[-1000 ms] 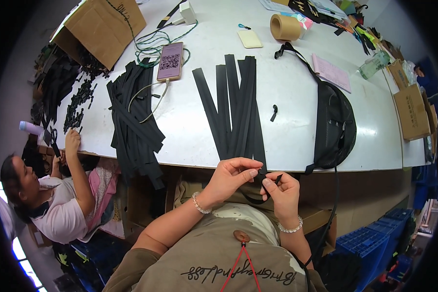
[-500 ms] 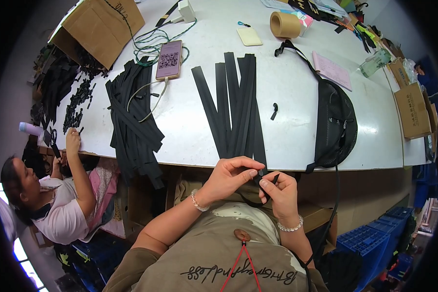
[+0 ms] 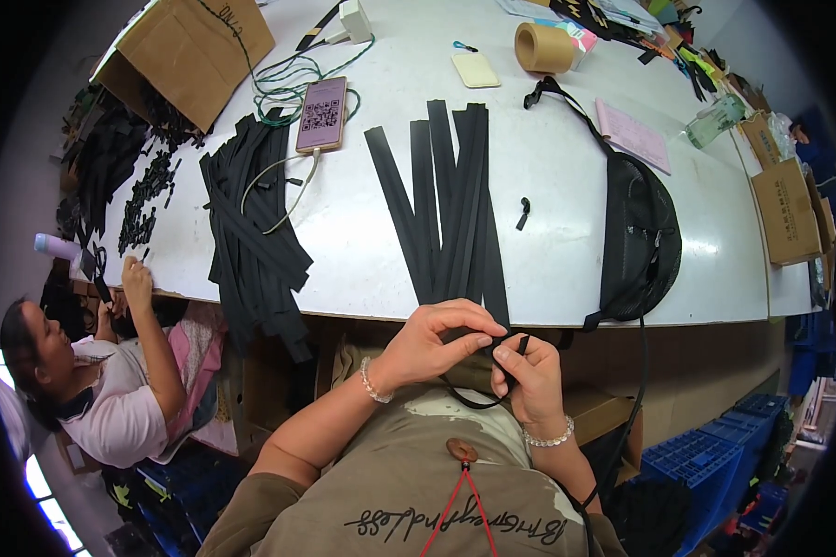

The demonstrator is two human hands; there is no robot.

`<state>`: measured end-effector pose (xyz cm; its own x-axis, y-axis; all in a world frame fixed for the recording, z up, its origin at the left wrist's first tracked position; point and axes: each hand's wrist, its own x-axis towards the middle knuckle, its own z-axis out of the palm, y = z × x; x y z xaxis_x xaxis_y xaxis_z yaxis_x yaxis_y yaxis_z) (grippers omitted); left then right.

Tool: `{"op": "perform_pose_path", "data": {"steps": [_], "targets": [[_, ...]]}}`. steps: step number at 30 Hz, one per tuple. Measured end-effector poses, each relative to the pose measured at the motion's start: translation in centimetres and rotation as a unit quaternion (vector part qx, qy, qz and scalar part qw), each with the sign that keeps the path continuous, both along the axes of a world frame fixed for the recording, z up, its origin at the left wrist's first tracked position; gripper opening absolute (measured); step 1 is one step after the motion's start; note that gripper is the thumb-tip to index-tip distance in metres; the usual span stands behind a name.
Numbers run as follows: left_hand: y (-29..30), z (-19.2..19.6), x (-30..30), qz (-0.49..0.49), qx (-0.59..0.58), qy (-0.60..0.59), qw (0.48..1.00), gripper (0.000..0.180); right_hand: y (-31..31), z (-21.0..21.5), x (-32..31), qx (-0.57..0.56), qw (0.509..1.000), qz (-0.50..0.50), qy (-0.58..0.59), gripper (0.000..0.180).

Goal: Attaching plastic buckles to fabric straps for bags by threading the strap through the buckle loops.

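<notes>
At the table's near edge, my left hand (image 3: 437,342) pinches a black strap, thumb and forefinger closed together. My right hand (image 3: 532,371) is closed on the same strap (image 3: 474,403), whose end pokes up past the thumb. Part of this strap hangs in a loop below the hands, in front of my shirt. Whatever lies right at the fingertips is small and mostly covered. Just beyond, a fan of long flat black webbing strips (image 3: 446,204) lies on the table, its near ends reaching toward my fingers.
A second heap of black strips (image 3: 255,213) overhangs the edge at left, beside a phone (image 3: 322,113) on a cable. To the right lie a small black buckle piece (image 3: 523,213) and a black waist bag (image 3: 639,237). A co-worker (image 3: 93,381) sits at far left near small black parts (image 3: 144,200).
My hands have drawn slightly closer together, and the right has turned a little. More of the strap's loop shows below them. The co-worker's raised hand has shifted slightly down.
</notes>
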<state>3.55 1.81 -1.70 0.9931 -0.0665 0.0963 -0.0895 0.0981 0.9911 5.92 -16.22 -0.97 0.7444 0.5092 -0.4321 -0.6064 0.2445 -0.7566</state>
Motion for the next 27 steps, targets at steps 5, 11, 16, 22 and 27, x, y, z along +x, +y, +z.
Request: {"op": "perform_pose_path", "data": {"steps": [5, 11, 16, 22, 27], "targets": [[-0.4, -0.5, -0.2, -0.004, -0.089, 0.083, 0.993, 0.015, 0.4, 0.1, -0.1, 0.033, 0.999, -0.015, 0.0, 0.009], [-0.5, -1.2, -0.5, -0.017, -0.122, 0.114, 0.986, 0.016, 0.6, -0.5, -0.5, 0.04, 0.999, -0.02, -0.028, 0.008], [-0.8, -1.3, -0.4, -0.007, -0.085, 0.068, 0.994, 0.015, 0.7, -0.3, -0.7, 0.022, 0.999, -0.032, -0.026, 0.007], [-1.1, -1.4, -0.3, -0.015, -0.11, 0.071, 0.991, 0.015, 0.9, -0.1, -1.0, 0.021, 0.998, -0.056, -0.017, 0.007], [-1.5, -1.8, -0.3, -0.001, -0.107, 0.059, 0.993, 0.017, 1.3, -0.2, -1.2, 0.022, 0.996, -0.082, -0.031, 0.007]]}}
